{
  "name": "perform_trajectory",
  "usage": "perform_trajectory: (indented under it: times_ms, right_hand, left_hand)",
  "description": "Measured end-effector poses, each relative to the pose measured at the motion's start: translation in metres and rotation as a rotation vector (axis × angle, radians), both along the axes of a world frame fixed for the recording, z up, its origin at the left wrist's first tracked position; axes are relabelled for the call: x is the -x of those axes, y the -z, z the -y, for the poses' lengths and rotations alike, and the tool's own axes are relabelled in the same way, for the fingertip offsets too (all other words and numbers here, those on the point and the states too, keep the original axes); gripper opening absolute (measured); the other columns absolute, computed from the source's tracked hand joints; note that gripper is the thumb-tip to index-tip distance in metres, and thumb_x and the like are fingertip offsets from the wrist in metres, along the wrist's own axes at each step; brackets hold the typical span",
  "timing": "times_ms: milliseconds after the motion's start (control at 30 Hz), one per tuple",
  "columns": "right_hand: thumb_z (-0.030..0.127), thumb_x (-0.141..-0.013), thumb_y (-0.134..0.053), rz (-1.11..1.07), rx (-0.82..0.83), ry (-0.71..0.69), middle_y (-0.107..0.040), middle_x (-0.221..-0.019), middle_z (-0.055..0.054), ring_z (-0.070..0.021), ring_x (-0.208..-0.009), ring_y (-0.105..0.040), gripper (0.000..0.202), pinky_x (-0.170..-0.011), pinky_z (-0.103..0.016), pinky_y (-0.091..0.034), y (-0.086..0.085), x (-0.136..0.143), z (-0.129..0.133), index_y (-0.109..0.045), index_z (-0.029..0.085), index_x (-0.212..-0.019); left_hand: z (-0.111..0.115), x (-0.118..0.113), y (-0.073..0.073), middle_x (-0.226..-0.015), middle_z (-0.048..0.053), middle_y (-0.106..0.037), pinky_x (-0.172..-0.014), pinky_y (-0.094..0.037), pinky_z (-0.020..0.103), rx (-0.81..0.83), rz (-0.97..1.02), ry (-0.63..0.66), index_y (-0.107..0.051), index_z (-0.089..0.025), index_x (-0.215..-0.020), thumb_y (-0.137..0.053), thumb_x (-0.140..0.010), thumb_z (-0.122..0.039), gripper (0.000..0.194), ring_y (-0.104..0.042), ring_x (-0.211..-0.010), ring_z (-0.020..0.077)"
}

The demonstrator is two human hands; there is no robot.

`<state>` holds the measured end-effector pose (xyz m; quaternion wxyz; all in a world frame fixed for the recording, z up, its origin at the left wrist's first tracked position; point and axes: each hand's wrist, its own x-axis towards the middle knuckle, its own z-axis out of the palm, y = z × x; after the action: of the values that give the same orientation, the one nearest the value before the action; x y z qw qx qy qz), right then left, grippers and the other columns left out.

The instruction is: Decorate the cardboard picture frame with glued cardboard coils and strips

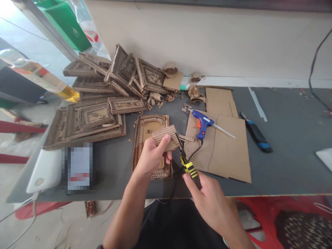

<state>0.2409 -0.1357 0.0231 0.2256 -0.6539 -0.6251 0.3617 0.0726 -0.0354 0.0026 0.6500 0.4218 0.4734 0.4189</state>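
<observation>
From where I stand, the left hand (150, 155) pinches a small piece of corrugated cardboard (164, 133), thumb on top and fingers beneath, probably so it stays flat while its right edge is free for the blades. The right hand (212, 195) is closed around the yellow-and-black handles of the scissors (191, 169), their blades angled up at that edge. Both work above a cardboard frame (136, 152) lying on the table (285, 173), perhaps to keep the piece near it.

The blue glue gun (203, 121) lies on ribbed cardboard (198, 152), which may shield the tabletop from drips; its position seems handy for the right hand. Beyond the plain cardboard sheet (230, 148) lies a utility knife (256, 135), apart from the hands. More layered frames (95, 114) are heaped on the left, seemingly leaving working room in front.
</observation>
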Motion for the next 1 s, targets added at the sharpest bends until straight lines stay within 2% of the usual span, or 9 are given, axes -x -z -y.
perform_trajectory:
  times_ms: [267,400,600,1000]
  right_hand:
    - [0.045,-0.105,-0.04,0.141,-0.143,0.061,-0.066,-0.072,-0.005,-0.0223,-0.068,-0.066,0.038,-0.063,-0.03,-0.043,0.024,0.012,0.006,-0.057,0.022,-0.079]
    - [0.039,-0.105,-0.041,0.141,-0.224,0.068,-0.067,-0.074,-0.004,-0.021,-0.07,-0.066,0.033,-0.066,-0.028,-0.043,0.029,0.014,0.006,-0.058,0.021,-0.083]
    - [0.037,-0.105,-0.043,0.16,-0.223,0.053,-0.067,-0.067,-0.002,-0.0196,-0.062,-0.066,0.035,-0.06,-0.028,-0.04,0.036,0.013,0.002,-0.058,0.022,-0.078]
    - [0.035,-0.105,-0.041,0.273,-0.358,0.044,-0.068,-0.064,-0.006,-0.0197,-0.056,-0.066,0.039,-0.057,-0.028,-0.039,0.053,0.013,-0.004,-0.062,0.018,-0.076]
  left_hand:
    - [-0.002,0.002,-0.003,-0.051,-0.003,-0.059,-0.033,-0.042,0.015,-0.026,-0.062,-0.009,-0.059,-0.016,-0.077,-0.062,-0.095,-0.047,0.036,-0.054,-0.036,0.0079]
    - [-0.002,0.004,-0.005,-0.049,-0.002,-0.059,-0.033,-0.041,0.015,-0.044,-0.098,0.012,-0.059,-0.015,-0.072,-0.061,-0.096,-0.047,0.04,-0.053,-0.035,0.0075]
    - [-0.004,0.003,-0.004,-0.047,-0.003,-0.059,-0.034,-0.04,0.014,-0.051,-0.121,0.004,-0.058,-0.015,-0.074,-0.059,-0.097,-0.047,0.04,-0.053,-0.034,0.0068]
    - [-0.007,0.002,0.005,-0.051,-0.003,-0.059,-0.034,-0.041,0.014,-0.023,-0.024,-0.017,-0.058,-0.014,-0.076,-0.063,-0.095,-0.047,0.038,-0.053,-0.035,0.0068]
